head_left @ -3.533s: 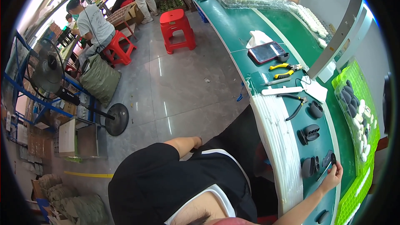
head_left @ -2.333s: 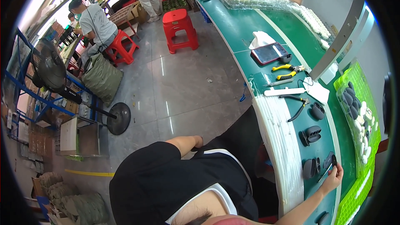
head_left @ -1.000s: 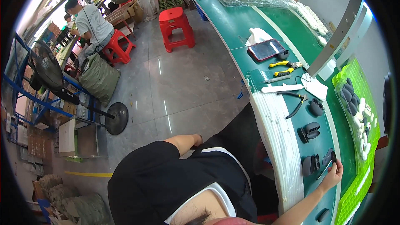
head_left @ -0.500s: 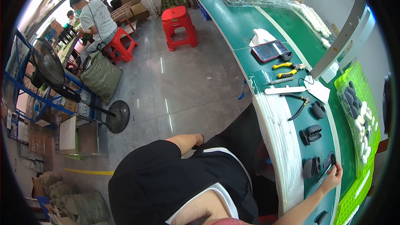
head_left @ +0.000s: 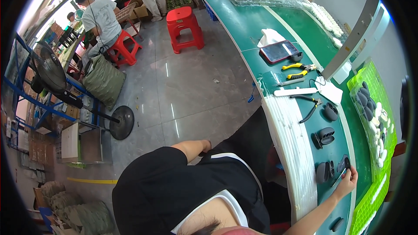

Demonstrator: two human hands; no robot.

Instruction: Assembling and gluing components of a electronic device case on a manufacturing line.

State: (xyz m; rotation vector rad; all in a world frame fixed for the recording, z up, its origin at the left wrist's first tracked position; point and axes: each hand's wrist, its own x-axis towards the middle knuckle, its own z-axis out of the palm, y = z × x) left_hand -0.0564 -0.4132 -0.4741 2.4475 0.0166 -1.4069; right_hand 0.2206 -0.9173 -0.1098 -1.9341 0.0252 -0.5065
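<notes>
At the near right of the bench, my right hand [head_left: 347, 183] is closed in a pinch on a slim metal tool [head_left: 339, 177]; its exact kind is too small to tell. Its fingertips are at a small dark piece [head_left: 344, 162] lying on the bench. Just left of it stands an opened dark earbud-style case [head_left: 323, 172], with a smaller dark part beside it. My left hand [head_left: 206, 146] is low by my lap, away from the bench, its fingers mostly hidden.
More dark cases [head_left: 325, 136], black-handled pliers [head_left: 310, 108], yellow-handled pliers [head_left: 298, 70] and a phone [head_left: 278, 52] lie along the green bench. White strips [head_left: 291, 148] line its near edge. A green tray [head_left: 383, 87] holds dark and white pieces. A red stool [head_left: 184, 28] and fan [head_left: 48, 63] stand leftward.
The whole view has shifted slightly left. My right hand stays at the dark piece with the slim tool, and my left hand keeps its place.
</notes>
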